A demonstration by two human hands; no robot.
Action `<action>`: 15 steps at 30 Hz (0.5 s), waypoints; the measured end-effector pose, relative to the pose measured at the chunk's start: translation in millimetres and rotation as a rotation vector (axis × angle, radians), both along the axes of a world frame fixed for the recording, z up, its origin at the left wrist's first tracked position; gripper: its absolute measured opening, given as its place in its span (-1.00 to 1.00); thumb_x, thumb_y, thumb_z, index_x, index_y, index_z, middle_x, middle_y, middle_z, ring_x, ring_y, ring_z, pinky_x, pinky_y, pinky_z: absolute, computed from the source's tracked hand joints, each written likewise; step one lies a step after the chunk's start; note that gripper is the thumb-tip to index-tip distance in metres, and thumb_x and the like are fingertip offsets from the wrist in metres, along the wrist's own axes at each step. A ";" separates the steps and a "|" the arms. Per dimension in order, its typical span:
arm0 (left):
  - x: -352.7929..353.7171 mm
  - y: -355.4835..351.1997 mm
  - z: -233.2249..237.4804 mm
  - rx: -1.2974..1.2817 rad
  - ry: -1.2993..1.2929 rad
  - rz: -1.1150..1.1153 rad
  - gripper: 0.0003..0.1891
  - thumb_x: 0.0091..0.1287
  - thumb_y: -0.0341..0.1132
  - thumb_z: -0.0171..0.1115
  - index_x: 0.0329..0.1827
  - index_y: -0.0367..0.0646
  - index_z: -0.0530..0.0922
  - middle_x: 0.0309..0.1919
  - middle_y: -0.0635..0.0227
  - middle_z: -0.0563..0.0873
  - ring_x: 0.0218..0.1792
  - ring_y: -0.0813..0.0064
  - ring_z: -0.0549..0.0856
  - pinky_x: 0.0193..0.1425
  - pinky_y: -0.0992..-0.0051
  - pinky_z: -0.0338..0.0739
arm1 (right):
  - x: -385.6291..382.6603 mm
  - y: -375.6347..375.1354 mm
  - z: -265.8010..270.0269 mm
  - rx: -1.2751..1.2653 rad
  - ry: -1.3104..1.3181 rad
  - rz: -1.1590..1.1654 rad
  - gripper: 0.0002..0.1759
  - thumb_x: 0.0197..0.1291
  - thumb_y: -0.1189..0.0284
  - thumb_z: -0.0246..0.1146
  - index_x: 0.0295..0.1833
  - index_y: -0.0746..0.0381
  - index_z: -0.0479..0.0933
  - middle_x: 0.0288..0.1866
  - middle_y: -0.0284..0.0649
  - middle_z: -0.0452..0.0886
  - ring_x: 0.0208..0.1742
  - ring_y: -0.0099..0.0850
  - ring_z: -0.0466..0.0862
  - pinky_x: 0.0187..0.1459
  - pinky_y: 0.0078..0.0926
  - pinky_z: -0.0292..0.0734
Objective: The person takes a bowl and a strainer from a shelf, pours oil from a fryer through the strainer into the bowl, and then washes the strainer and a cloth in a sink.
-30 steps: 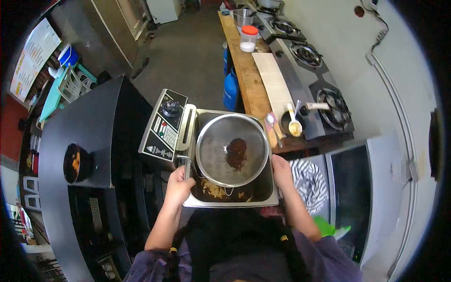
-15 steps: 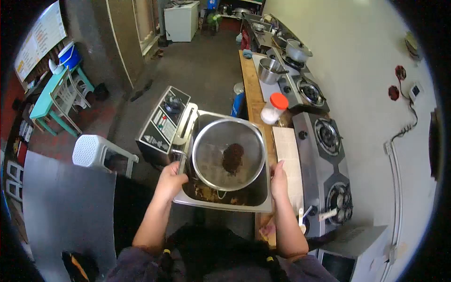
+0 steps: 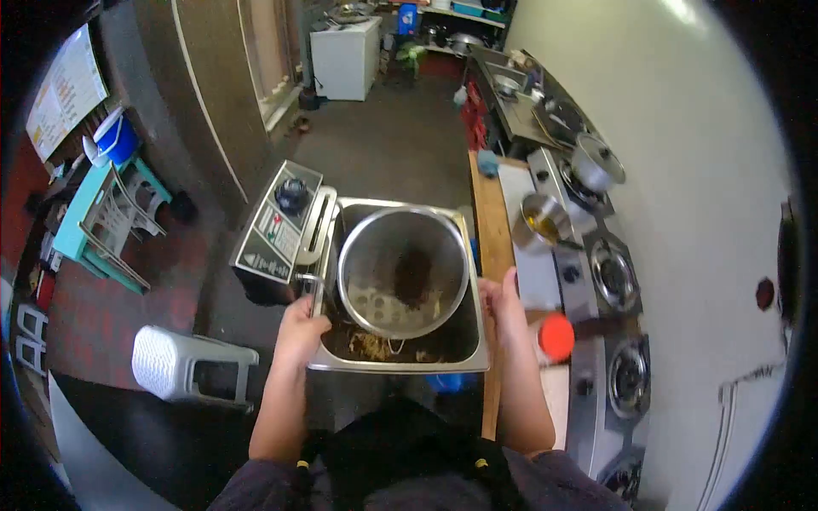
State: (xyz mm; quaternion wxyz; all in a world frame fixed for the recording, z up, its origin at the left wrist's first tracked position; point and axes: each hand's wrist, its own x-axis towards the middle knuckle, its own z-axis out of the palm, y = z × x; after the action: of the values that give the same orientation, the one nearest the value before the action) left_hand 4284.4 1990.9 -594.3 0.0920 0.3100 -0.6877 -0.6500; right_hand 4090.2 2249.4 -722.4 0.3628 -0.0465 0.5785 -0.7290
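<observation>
Between my hands is an electric deep fryer [image 3: 399,368], a rectangular steel basin with a black control box [image 3: 277,223] on its left. My left hand [image 3: 300,330] grips the basin's left edge near the front, just below the control box. At the right side, my right hand [image 3: 503,302] holds the rim, thumb pointing up and fingers partly hidden. A round metal strainer [image 3: 405,311] sits in the basin, with a dark brown patch at its centre and a small wire loop at its front. Brown residue shows on the basin floor in front of it.
To my right runs a wooden-edged counter [image 3: 490,204] with gas stoves [image 3: 629,375], a red-lidded jar [image 3: 556,336], a steel pot [image 3: 538,220] and a lidded pot [image 3: 596,162]. A white stool [image 3: 175,362] and turquoise table [image 3: 83,209] stand left. A white freezer [image 3: 345,64] is ahead.
I have moved forward with the fryer still held in both hands. The jar, stoves and stool now appear lower in view, and the freezer looks larger.
</observation>
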 end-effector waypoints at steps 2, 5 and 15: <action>-8.3 7.3 1.4 -0.018 -0.019 0.012 -0.64 -0.11 -0.70 -0.02 -0.21 -0.33 0.56 -0.39 0.43 0.63 -0.38 0.63 0.57 -0.23 0.65 0.40 | -13.3 -2.4 6.4 -0.050 -0.097 0.006 -0.19 0.30 -0.23 -0.39 -0.15 0.21 0.56 -0.48 -0.41 0.52 -0.47 -0.59 0.43 -0.37 -0.64 0.27; -21.4 7.8 -10.0 0.028 0.027 0.017 -0.64 -0.11 -0.70 -0.02 -0.21 -0.34 0.56 -0.39 0.43 0.63 -0.38 0.63 0.56 -0.24 0.64 0.40 | -33.1 -0.2 -14.6 -0.065 -0.092 0.036 -0.49 0.31 0.01 -0.09 -0.18 0.17 0.61 -0.38 -0.44 0.60 -0.36 -0.61 0.45 -0.25 -0.59 0.26; -33.7 13.1 -11.0 -0.141 -0.101 -0.075 -0.66 -0.09 -0.64 -0.02 -0.21 -0.33 0.57 -0.43 0.46 0.62 -0.42 0.65 0.54 -0.26 0.63 0.40 | -20.7 14.9 -25.3 -0.124 -0.082 0.011 -0.64 0.15 0.33 0.05 -0.02 0.27 0.57 -0.23 -0.33 0.66 -0.28 -0.57 0.58 -0.19 -0.63 0.42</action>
State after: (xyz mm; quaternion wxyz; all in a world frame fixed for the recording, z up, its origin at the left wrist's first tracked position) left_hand 4250.7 2003.9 -605.3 0.0545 0.3089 -0.7468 -0.5865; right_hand 4069.4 2264.3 -747.6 0.3864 -0.0423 0.5167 -0.7628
